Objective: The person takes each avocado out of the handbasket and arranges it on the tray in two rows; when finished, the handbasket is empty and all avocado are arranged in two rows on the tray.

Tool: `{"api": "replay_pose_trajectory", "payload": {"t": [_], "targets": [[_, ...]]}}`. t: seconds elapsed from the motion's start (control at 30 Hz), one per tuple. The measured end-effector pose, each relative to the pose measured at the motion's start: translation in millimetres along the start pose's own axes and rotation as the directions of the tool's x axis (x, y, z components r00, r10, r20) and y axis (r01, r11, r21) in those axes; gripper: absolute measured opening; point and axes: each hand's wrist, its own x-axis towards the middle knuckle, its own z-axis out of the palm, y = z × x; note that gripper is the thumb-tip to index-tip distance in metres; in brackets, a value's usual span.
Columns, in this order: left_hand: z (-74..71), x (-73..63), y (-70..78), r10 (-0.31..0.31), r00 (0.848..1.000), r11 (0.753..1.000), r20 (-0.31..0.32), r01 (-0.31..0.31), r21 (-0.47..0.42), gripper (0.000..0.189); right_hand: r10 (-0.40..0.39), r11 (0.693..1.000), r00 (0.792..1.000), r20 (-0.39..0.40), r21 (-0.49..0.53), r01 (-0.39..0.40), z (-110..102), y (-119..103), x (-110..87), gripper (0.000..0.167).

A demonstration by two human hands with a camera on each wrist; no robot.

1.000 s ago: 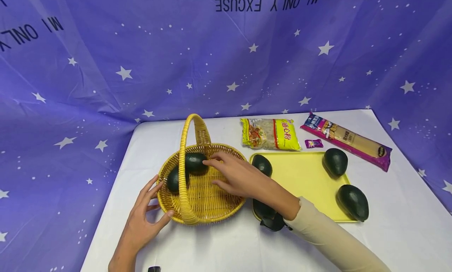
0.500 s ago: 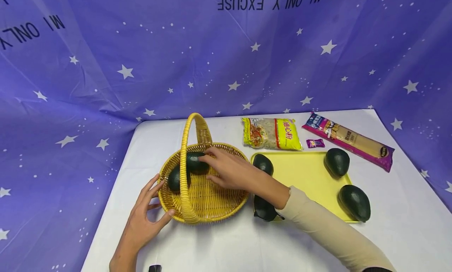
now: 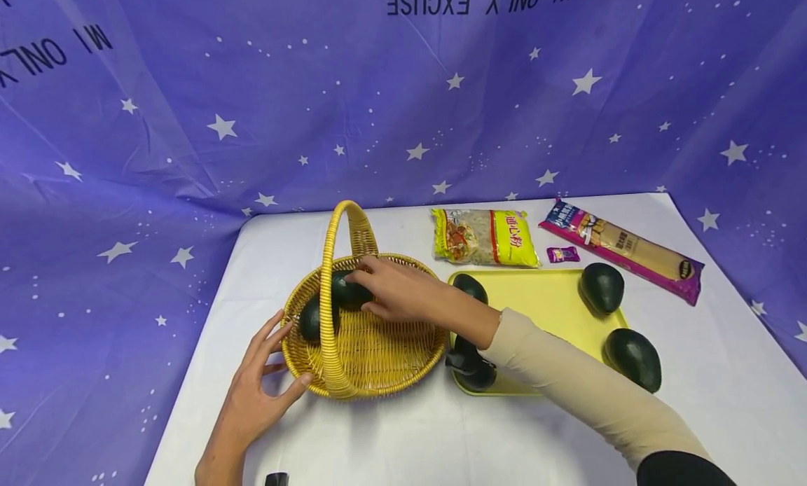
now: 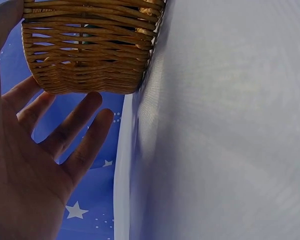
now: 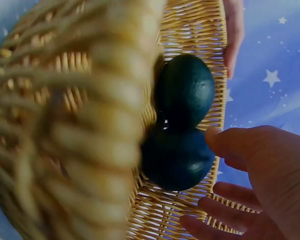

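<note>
Basket (image 3: 384, 363) sits kinda toward the left edge of the table (image 3: 378, 444), two avocados (image 3: 318, 321) in its left half, tray (image 3: 529, 300) just right, four more avocados (image 3: 602, 288) near its corners, packets (image 3: 485, 239) behind.

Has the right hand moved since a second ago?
Yes. In the head view, the right hand has moved left, away from the yellow tray and closer to the basket's handle.

From the head, we lost part of one dark fruit (image 3: 309, 320) behind the wicker handle (image 3: 327, 311) and part of the tray (image 3: 529, 290) behind the right sleeve (image 3: 567, 377). The bottom edge cut off a black object (image 3: 277, 480). We could not read the tiny purple packet (image 3: 562, 254); from the right wrist, near wicker (image 5: 121, 100) blurred.
</note>
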Motion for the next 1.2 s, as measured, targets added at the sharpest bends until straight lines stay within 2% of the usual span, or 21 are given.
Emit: {"api": "replay_pose_trajectory", "payload": {"t": [0.5,0.73,1.2], "targets": [[0.9,0.4,-2.6,0.01,1.0,1.0,-0.001,-0.01,-0.007,0.095,-0.014,0.999,0.994,0.108,-0.03,0.018,-4.4,2.0,35.4,0.06],[0.7,1.0,-0.9,0.006,1.0,1.0,0.004,-0.006,-0.005,0.095,-0.005,1.0,0.991,0.132,-0.015,0.007,-1.4,4.1,40.4,0.06],[-0.6,1.1,1.0,-0.015,1.0,1.0,0.013,0.015,-0.003,0.095,-0.02,1.0,0.992,0.128,0.012,0.018,6.6,7.9,45.1,0.061]]}}
